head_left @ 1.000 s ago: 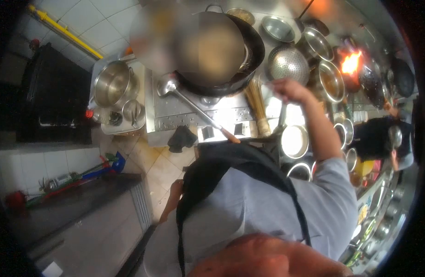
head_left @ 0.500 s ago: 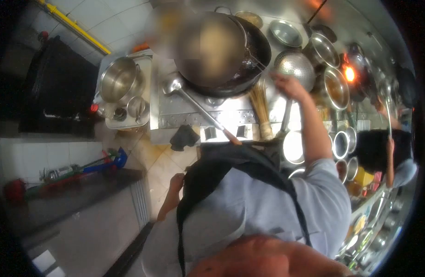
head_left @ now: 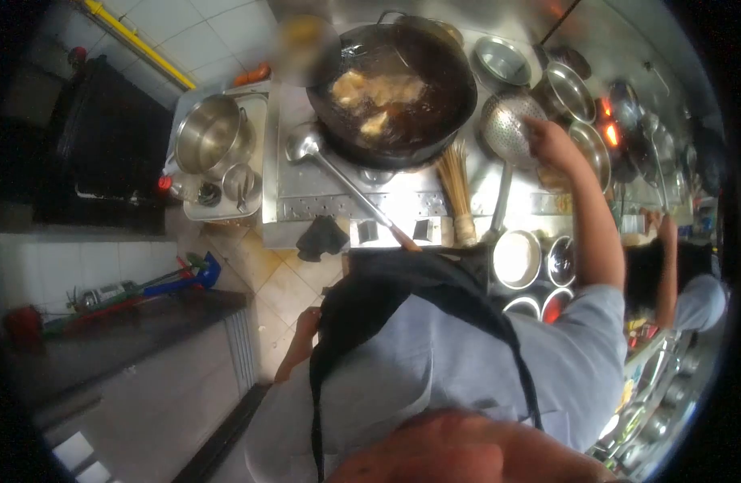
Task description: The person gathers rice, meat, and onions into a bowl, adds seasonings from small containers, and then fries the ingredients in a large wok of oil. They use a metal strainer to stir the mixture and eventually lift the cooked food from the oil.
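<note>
My right hand (head_left: 549,146) is over the right edge of a perforated metal ladle (head_left: 509,129), one finger stretched out and nothing visible in it. Whether it touches the ladle is unclear. My left hand (head_left: 308,322) hangs low beside my black apron, its fingers too small and partly hidden to read. A large dark wok (head_left: 395,149) holds bubbling oil with pale golden pieces of food (head_left: 386,88). Left of the wok, a long-handled ladle (head_left: 342,181) lies on the steel counter. A bamboo brush (head_left: 456,181) stands between the wok and the perforated ladle.
A steel pot (head_left: 209,135) sits in a tray at left. Metal bowls (head_left: 502,61) and several containers (head_left: 517,259) are at right. Behind them, flames (head_left: 611,131) glow beside a co-worker's arm (head_left: 668,270). A blurred patch covers the area left of the wok.
My right hand has moved right, from beside the wok to over the perforated ladle. The wok's contents, blurred before, now show. The co-worker's arms have shifted. My left hand has hardly moved.
</note>
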`<state>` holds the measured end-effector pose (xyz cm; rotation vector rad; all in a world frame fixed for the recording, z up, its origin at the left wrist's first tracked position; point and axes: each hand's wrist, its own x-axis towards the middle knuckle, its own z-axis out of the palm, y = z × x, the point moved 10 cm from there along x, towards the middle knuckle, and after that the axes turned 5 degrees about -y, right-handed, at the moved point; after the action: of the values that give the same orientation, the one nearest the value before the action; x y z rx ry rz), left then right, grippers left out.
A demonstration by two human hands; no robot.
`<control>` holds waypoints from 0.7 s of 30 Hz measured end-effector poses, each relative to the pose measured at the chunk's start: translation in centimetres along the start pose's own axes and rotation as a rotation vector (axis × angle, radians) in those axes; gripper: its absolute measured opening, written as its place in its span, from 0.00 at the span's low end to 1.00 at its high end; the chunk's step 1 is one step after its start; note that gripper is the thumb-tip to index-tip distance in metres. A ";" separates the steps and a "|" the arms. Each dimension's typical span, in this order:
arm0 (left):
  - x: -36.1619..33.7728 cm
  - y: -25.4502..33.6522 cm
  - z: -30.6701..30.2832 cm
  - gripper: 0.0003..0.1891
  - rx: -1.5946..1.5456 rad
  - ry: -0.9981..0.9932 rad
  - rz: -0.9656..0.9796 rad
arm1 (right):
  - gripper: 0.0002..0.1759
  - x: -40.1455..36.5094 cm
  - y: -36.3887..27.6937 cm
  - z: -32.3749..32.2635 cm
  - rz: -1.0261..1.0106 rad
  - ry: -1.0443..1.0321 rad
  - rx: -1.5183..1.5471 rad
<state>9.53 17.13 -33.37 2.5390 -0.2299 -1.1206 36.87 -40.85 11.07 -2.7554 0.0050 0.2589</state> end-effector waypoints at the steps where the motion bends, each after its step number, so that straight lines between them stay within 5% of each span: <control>1: -0.6 0.1 0.0 0.12 -0.009 0.016 0.019 | 0.26 -0.1 1.6 1.1 0.163 -0.142 0.224; 2: -0.9 0.4 -0.1 0.12 -0.019 0.033 0.040 | 0.25 -0.6 2.7 2.5 0.325 -0.282 0.447; 6: -2.3 1.5 -0.2 0.12 0.032 -0.027 0.011 | 0.22 -0.3 1.9 5.3 0.305 -0.404 0.546; 8: -2.9 1.9 -0.9 0.12 -0.031 0.011 -0.022 | 0.22 -0.3 1.3 9.2 0.396 -0.483 0.858; 18: -1.1 0.4 0.9 0.14 -0.130 0.015 -0.100 | 0.26 2.3 -3.5 16.7 0.207 -0.450 1.262; 20: -1.4 -2.7 2.7 0.11 -0.734 0.045 -0.342 | 0.26 2.7 -2.7 15.9 0.172 -0.417 1.184; 21: -1.0 -3.3 3.2 0.11 -0.734 0.044 -0.343 | 0.26 2.8 -2.3 15.5 0.173 -0.417 1.184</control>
<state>6.53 19.71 -35.93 1.9638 0.5520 -1.0108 36.90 -33.03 -2.73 -1.4958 0.2130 0.6251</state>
